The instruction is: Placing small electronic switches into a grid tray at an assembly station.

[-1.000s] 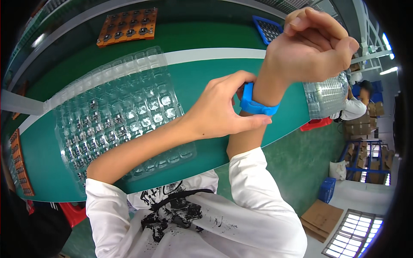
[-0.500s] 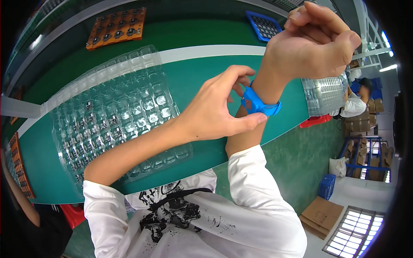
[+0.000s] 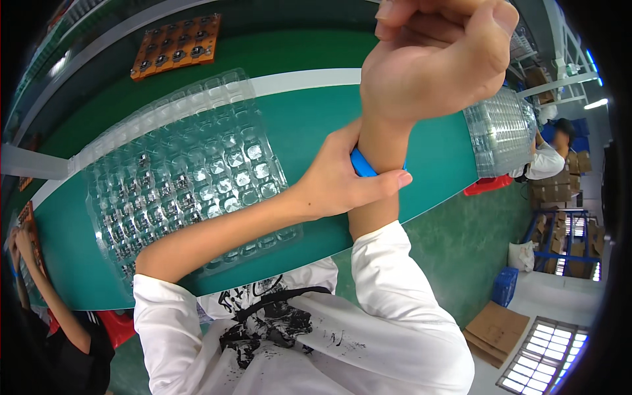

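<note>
My left hand [image 3: 332, 178] is closed round my right wrist, its thumb lying across the near side. Under that grip sits a blue wristband [image 3: 363, 163], mostly hidden by the fingers. My right hand [image 3: 421, 82] is raised at the top of the view, loosely curled, with nothing seen in it; its fingertips are partly cut off by the upper edge. Left of my hands, a clear plastic blister tray [image 3: 227, 155] lies on the green table [image 3: 309, 105], beneath my left forearm. Small dark metallic parts [image 3: 141, 210] fill several of its left pockets.
An orange fixture board [image 3: 176, 47] with parts stands beyond the table's white edge strip. Stacked clear trays [image 3: 500, 131] sit at the right end, near a co-worker in white [image 3: 548, 160]. At far left, another person's hands [image 3: 23, 243] are beside a second orange board [image 3: 33, 227].
My left hand has closed over the wristband, now mostly covered. My right hand has moved left and up. At far left, the other person's hands have come into view.
</note>
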Tool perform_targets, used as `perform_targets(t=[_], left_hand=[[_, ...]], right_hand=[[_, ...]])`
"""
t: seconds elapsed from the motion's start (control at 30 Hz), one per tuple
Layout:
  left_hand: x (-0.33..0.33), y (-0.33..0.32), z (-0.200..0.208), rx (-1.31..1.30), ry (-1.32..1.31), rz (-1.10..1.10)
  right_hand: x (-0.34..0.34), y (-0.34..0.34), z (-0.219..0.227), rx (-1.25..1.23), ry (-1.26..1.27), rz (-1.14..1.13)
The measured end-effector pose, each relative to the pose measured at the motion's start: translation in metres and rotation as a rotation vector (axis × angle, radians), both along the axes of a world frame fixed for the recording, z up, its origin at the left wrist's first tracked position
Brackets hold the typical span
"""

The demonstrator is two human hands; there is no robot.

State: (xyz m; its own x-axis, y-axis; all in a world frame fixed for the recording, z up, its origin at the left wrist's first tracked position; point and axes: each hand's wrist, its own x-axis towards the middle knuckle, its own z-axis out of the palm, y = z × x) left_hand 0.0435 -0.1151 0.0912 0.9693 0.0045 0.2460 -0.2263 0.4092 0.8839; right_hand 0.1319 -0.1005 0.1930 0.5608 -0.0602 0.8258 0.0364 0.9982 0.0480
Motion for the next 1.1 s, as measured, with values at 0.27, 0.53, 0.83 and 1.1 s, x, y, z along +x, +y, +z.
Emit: perform_targets(t=[0.27,0.53,0.83,1.1], left_hand=[[-0.001,-0.009,-0.014,-0.030,-0.009,-0.024],[-0.004,-0.023,-0.015,-0.191,0.007,0.027],[0.004,-0.002,-0.005,-0.189,0.014,0.050],[0.017,0.023,0.007,-0.110,-0.014,0.096]], right_hand=[[-0.027,-0.016,0.006,-0.672,0.267,-0.918],[0.025,-0.021,-0.003,-0.460,0.300,-0.084],[0.031,-0.009,-0.016,-0.459,0.442,0.527],[0.028,0.006,-0.025,-0.537,0.450,0.519]])
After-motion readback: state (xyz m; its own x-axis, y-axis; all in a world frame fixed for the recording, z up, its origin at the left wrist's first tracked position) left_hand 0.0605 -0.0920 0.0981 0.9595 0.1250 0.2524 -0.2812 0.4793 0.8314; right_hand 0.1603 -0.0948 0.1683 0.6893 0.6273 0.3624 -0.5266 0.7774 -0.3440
